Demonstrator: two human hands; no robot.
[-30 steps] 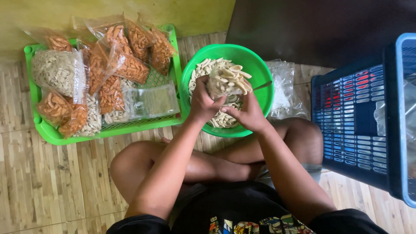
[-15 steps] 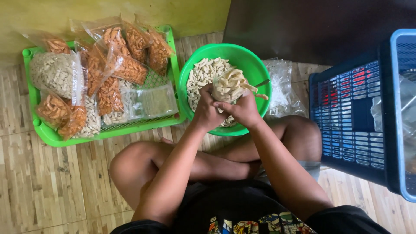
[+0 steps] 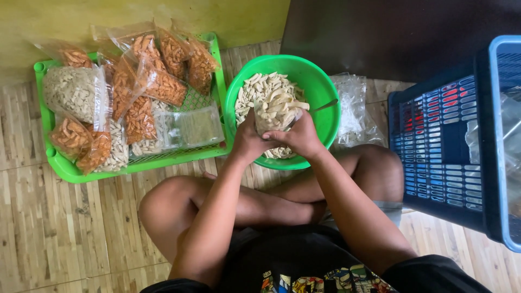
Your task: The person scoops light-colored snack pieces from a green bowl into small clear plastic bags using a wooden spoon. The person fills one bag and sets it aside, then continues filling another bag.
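A small clear bag (image 3: 275,116) of pale stick-shaped crackers is being held at frame centre, directly over the green plastic bowl (image 3: 325,116), so any spill is falling back onto the loose crackers (image 3: 260,92) there. Left hand (image 3: 248,142) and right hand (image 3: 299,137) are both closing round the bag's lower part; the bag is looking full, its mouth possibly open. Filled snack bags (image 3: 157,81) are lying in the green tray (image 3: 130,167) at upper left. A blue crate (image 3: 434,163) is standing at right.

Green tray (image 3: 57,163) left, blue crate (image 3: 434,163) right hem the bowl (image 3: 320,92).
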